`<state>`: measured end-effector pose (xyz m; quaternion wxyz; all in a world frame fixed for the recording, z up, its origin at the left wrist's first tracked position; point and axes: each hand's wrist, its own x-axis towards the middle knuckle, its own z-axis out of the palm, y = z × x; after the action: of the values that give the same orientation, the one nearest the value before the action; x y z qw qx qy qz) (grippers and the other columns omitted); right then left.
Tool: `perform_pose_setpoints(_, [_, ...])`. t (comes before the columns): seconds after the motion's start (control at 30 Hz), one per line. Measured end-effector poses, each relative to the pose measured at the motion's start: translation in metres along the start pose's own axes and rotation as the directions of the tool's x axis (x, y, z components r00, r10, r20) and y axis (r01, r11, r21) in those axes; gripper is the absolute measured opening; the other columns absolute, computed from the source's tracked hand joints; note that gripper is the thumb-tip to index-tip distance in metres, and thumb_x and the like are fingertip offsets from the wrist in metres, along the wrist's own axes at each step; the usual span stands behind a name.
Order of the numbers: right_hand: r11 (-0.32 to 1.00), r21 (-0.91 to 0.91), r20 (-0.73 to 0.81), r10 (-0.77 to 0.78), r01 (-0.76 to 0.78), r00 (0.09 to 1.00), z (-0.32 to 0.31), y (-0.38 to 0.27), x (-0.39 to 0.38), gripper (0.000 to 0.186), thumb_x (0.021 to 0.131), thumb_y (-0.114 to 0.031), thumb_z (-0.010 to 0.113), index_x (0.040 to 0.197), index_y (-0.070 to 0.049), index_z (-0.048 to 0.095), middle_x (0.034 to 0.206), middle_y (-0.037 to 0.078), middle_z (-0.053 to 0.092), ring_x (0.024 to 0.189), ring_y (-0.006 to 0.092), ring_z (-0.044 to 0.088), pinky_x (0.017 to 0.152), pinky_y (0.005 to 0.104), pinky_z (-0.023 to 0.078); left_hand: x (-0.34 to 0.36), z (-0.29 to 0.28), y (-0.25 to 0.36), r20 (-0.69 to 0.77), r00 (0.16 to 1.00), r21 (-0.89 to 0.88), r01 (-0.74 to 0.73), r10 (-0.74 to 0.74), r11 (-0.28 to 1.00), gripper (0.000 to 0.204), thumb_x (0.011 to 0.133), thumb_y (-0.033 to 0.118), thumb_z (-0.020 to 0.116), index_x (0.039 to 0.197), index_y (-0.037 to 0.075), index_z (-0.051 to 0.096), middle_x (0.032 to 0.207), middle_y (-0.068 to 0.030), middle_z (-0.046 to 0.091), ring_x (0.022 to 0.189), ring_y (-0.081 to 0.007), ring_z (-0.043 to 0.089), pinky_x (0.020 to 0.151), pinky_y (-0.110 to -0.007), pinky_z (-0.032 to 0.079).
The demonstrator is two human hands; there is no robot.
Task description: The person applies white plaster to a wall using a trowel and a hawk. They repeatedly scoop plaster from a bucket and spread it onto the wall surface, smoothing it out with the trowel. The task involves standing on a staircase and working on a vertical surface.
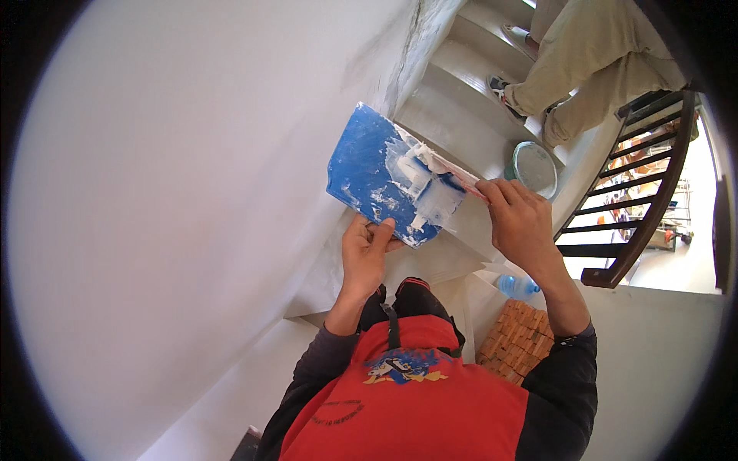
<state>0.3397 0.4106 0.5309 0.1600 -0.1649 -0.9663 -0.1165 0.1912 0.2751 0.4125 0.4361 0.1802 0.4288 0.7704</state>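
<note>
My left hand [367,257] grips the lower edge of a blue plastering board [361,165], thumb on top and fingers beneath. White filler paste [411,173] is smeared thickly over the board's right half. In my right hand [519,219] is a putty knife with a thin, reddish edge [465,180], its long side resting against the paste. Much of the knife is seen edge-on, and my fingers cover its near end. Both hands are closed and held out in front of my red shirt, above the stairs.
A pale wall [192,192] fills the left. Steps [453,100] rise at the upper right, where a person in beige trousers [592,61] stands near a round bucket [534,169]. A dark banister [653,207] curves at right. Below are a plastic bottle [519,287] and stacked orange bricks [513,342].
</note>
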Motion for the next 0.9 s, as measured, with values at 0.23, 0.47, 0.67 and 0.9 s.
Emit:
perform_pose_setpoints(0.23, [0.997,0.051,0.062,0.053,-0.056,0.997,-0.003,-0.020,-0.016,0.032,0.066,-0.002,0.058,0.097,-0.008,0.057,0.084,0.007,0.059,0.075,0.0248,0.060,0.060,0.0350,0.048,-0.002,0.004,0.008,0.015,1.000,0.023,-0.017,0.017,1.000,0.020,0.092,0.005,0.046,0.110,-0.003,0.049,0.093,-0.0101,0.062,0.082,-0.0145,0.063,0.073,-0.030,0.055])
perform_pose_setpoints(0.47, [0.872,0.363,0.274,0.239,-0.330,0.932,-0.004,0.007,-0.025,0.030,0.076,-0.006,0.057,0.106,-0.003,0.055,0.097,0.016,0.061,0.083,0.0357,0.058,0.065,0.0389,0.047,0.001,0.003,0.024,0.086,0.996,0.184,-0.026,0.011,0.983,0.021,0.091,0.004,0.047,0.110,-0.003,0.051,0.090,-0.0073,0.062,0.078,-0.0110,0.061,0.068,-0.026,0.054])
perform_pose_setpoints(0.67, [0.305,0.794,0.464,0.255,-0.526,0.848,0.012,0.055,-0.039,0.035,0.080,-0.008,0.057,0.113,0.000,0.053,0.097,0.008,0.063,0.085,0.0208,0.062,0.074,0.0313,0.046,0.003,0.007,0.031,0.044,0.997,0.314,0.051,-0.069,0.948,0.024,0.091,0.006,0.047,0.114,0.000,0.051,0.092,-0.0062,0.063,0.076,-0.0096,0.060,0.064,-0.023,0.050])
perform_pose_setpoints(0.9, [-0.510,0.828,0.487,0.446,-0.234,0.751,0.016,0.099,-0.061,0.031,0.084,-0.010,0.056,0.112,0.002,0.052,0.097,0.007,0.062,0.085,0.0132,0.060,0.077,0.0268,0.049,0.001,0.016,0.027,-0.040,0.980,0.079,0.196,-0.194,0.977,0.027,0.091,0.008,0.049,0.117,0.004,0.049,0.096,-0.0030,0.062,0.076,-0.0084,0.057,0.067,-0.023,0.049])
